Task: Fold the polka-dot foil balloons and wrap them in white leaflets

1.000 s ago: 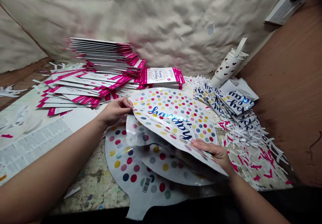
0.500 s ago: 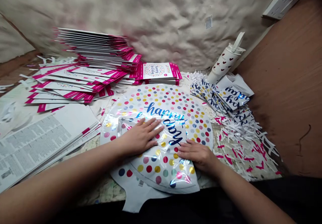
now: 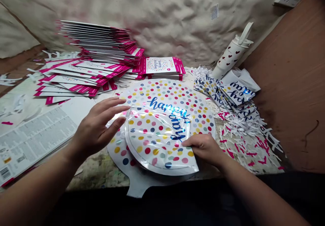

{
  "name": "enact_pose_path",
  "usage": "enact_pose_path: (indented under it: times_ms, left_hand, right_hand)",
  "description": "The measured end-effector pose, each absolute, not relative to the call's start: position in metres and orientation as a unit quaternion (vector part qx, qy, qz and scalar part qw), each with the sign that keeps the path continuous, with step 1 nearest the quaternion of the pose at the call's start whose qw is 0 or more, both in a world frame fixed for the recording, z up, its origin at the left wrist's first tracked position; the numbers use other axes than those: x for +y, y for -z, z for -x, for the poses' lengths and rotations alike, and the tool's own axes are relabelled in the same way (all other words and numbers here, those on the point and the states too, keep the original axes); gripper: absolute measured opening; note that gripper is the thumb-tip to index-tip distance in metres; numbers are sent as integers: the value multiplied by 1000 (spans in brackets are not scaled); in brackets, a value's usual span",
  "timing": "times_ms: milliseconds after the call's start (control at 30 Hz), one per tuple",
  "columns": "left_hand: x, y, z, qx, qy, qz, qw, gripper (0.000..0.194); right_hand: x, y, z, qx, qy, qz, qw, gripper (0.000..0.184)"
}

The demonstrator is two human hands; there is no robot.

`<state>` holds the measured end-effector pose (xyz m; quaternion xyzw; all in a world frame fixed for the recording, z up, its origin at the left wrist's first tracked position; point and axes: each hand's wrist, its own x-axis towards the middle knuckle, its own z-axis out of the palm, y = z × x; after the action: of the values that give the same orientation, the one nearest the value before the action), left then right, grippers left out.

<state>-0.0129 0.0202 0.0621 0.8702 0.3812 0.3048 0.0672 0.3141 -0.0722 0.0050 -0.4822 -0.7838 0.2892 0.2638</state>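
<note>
A folded foil balloon (image 3: 154, 144), white with coloured dots and blue lettering, lies on top of flat round foil balloons (image 3: 172, 90) of the same print. Its folded part forms a wedge with a curved lower edge. My right hand (image 3: 205, 149) grips the right edge of the folded balloon, thumb on top and fingers underneath. Just left of it, my left hand (image 3: 101, 122) hovers with fingers stretched and parted, holding nothing. A pale tail (image 3: 138, 187) of a lower balloon hangs over the table's front edge.
Pink-and-white printed packets (image 3: 99, 43) stand in a tall, leaning pile at back left. Printed sheets (image 3: 38, 138) lie at left. Folded balloons (image 3: 236, 90) rest on paper shreds (image 3: 243, 134) at right, by a heart-patterned tumbler (image 3: 231, 55). A brown panel (image 3: 286, 83) bounds the right side.
My left hand has lifted off the folded balloon and moved left. My right hand has gone from lying flat on it to gripping its edge. The view has shifted slightly.
</note>
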Motion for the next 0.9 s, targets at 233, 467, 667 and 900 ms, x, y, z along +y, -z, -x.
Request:
enact_pose_path:
  times_ms: [233, 467, 667, 900]
  left_hand:
    - [-17, -80, 6, 344, -429, -832, 73, 43]
    - [11, -25, -38, 140, -203, -962, 113, 38]
    - [54, 11, -50, 326, -77, -933, 132, 47]
    - [59, 10, -38, 454, -104, -878, 107, 89]
  right_hand:
    - [-58, -20, -295, -757, -415, 405, 300, 22]
    - [-20, -46, -279, -539, -219, 524, 622, 20]
    - [9, -52, -286, -516, -100, 516, 676, 19]
    - [-31, -37, -288, -645, -173, 429, 609, 27]
